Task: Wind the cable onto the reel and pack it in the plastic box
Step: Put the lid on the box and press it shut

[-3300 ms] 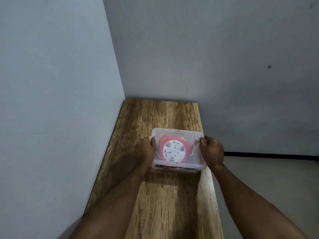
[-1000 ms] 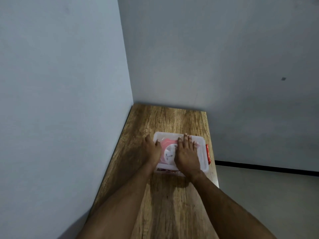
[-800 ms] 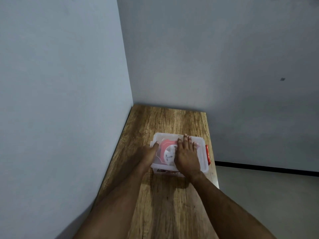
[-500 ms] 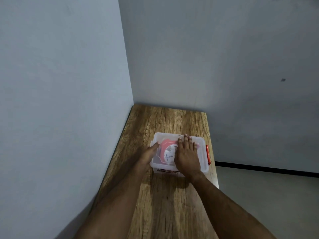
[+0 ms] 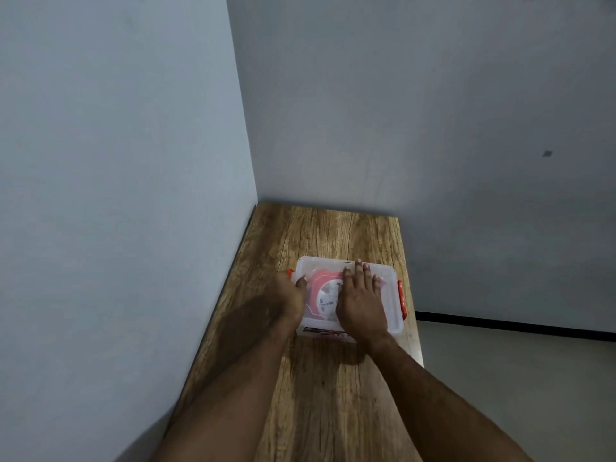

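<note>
While the box [image 5: 390, 295] sits on the wooden table [image 5: 333, 395] near its right edge, I press my right hand [image 5: 361, 303] flat on the clear lid, fingers straight and pointing to the far wall. My left hand [image 5: 291, 300] grips the box's left end, its thumb hooked over the lid's rim beside an orange latch [image 5: 290, 272]; its other fingers are hidden. The red and white reel [image 5: 322, 300] lies inside the box, showing through the lid between my hands. A second orange latch [image 5: 402, 300] sits on the right end.
</note>
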